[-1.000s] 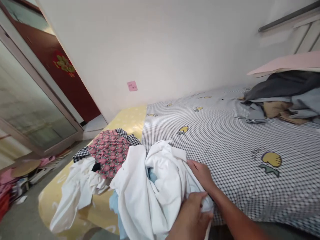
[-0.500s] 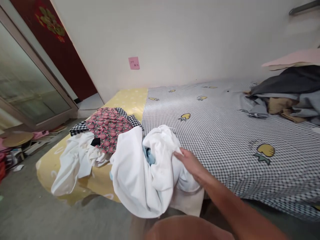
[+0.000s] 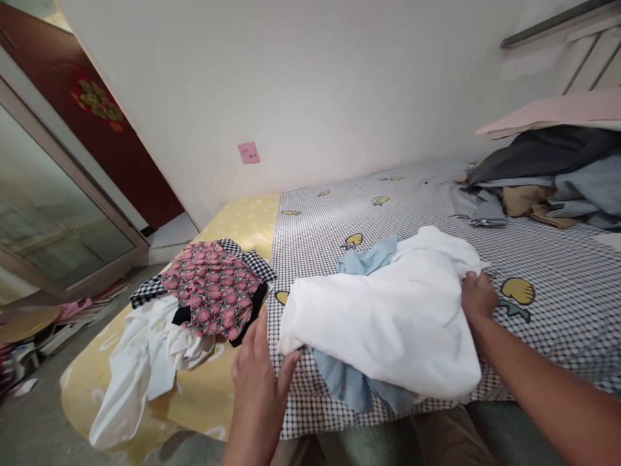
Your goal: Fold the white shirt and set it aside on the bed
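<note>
A white garment (image 3: 383, 323) lies spread across the checked bedsheet near the bed's front edge; its exact kind cannot be made out. Light blue cloth (image 3: 342, 382) pokes out from under it at the front and at the back. My right hand (image 3: 478, 298) is closed on the garment's right end, fingers curled into the fabric. At the left end my left hand (image 3: 262, 369) is open, thumb and fingers apart, just beside the white edge. Further left rest a pink floral garment (image 3: 213, 285) with black-and-white checked parts and a crumpled white cloth (image 3: 140, 362).
Folded dark, grey and tan clothes (image 3: 548, 175) are stacked at the bed's right, topped by something flat and pink (image 3: 557, 110). A pink note (image 3: 249, 153) is stuck to the wall. Assorted items (image 3: 48, 330) lie on the floor at left.
The white garment, bunched over the front edge before, now lies flatter on the checked sheet further right, with more light blue cloth showing. My left hand has come into view.
</note>
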Tool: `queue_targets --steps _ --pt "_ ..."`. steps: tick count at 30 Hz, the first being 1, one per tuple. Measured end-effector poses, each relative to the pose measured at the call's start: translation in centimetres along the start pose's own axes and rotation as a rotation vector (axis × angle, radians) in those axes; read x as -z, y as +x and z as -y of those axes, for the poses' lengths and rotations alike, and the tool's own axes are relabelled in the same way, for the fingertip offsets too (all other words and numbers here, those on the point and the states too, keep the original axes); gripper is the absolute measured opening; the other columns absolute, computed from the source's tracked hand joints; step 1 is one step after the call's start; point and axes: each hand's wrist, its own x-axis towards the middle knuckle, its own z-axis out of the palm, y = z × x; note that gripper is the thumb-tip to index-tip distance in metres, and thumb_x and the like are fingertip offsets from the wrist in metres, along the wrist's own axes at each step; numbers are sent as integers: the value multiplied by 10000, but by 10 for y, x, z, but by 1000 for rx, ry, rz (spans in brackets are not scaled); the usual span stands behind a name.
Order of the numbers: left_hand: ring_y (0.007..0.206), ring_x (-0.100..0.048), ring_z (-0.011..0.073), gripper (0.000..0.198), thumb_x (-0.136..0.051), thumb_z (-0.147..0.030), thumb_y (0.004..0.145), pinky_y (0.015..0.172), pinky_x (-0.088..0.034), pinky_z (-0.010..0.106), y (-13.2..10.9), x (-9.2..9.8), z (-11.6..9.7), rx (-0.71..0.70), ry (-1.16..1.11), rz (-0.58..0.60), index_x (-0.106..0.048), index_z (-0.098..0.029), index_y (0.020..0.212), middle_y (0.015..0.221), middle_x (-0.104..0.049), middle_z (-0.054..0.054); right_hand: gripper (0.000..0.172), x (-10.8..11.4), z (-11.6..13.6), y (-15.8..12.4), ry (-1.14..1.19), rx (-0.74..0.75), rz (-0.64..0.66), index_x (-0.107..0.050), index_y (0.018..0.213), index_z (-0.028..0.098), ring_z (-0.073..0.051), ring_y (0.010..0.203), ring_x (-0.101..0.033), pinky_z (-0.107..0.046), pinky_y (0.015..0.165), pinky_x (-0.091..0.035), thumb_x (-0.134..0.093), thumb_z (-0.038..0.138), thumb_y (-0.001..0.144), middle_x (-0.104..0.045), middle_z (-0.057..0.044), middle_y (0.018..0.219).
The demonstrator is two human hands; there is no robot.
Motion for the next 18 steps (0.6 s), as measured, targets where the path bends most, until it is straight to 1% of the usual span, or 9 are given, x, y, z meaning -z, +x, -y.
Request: queue_targets --steps 2,4,7,9,10,12,14,16,18 --pt "1392 -473 410 716 -559 -566 856 1091 -397 679 15 -31 20 113 100 181 -462 -208 1468 1507 -529 198 434 -3 -3 -3 -15 21 2 -669 979 136 -299 765 -545 -430 691 -335 -311 381 977 -632 -197 808" --pt "1418 -454 386 578 -442 -531 930 1106 -387 656 30 -54 27 128 72 222 -542 -221 1407 1510 -529 187 363 -7 -4 -4 -14 34 -1 -650 947 146 -266 731 -512 -402 676 -321 -334 325 967 -622 -162 792" --pt "1415 -458 345 541 -246 -475 1009 1145 -342 641 73 -66 2 26 -14 59 -681 -243 1232 1470 -564 156 268 -10 -4 -2 -14 51 -2 -617 884 184 -229 657 -467 -358 645 -307 -385 303 945 -579 -80 711" --pt "1435 -430 322 504 -272 -450 1018 1185 -297 615 114 -67 -29 -108 -39 -71 -699 -233 1175 1474 -551 151 234 -11 -3 -2 -20 60 5 -589 847 207 -219 614 -443 -340 626 -290 -401 314 935 -541 -42 660" --pt "1449 -411 309 454 -318 -423 1014 1204 -291 574 135 -70 -45 -180 -47 -78 -695 -219 1164 1495 -532 149 229 -11 -3 -2 -24 65 14 -576 834 215 -218 600 -437 -336 620 -282 -400 323 933 -528 -33 646" --pt "1507 -328 284 411 -357 -296 998 1241 -246 493 171 -83 -73 -198 38 67 -635 -162 1270 1587 -422 172 229 -11 -3 -3 -25 75 36 -558 823 224 -221 588 -435 -333 613 -275 -393 337 933 -519 -28 637" --pt "1568 -181 280 514 -430 -216 957 1264 -177 463 190 -108 -91 -97 160 336 -463 -104 1458 1678 -240 197 232 -12 -2 -4 -6 79 45 -550 815 227 -216 583 -431 -327 606 -275 -385 341 932 -512 -22 631" --pt "1583 -80 331 704 -572 -220 884 1266 -111 533 188 -138 -101 -17 207 517 -340 -70 1531 1693 -138 236 224 -13 -3 -4 21 78 40 -542 806 229 -203 573 -416 -316 595 -270 -390 342 925 -493 -8 617" --pt "1575 -84 377 789 -665 -217 805 1244 -66 631 169 -167 -110 16 178 627 -366 -77 1522 1675 -177 254 218 -15 -5 -3 39 75 40 -534 794 234 -193 565 -399 -306 582 -260 -393 348 916 -474 4 603"
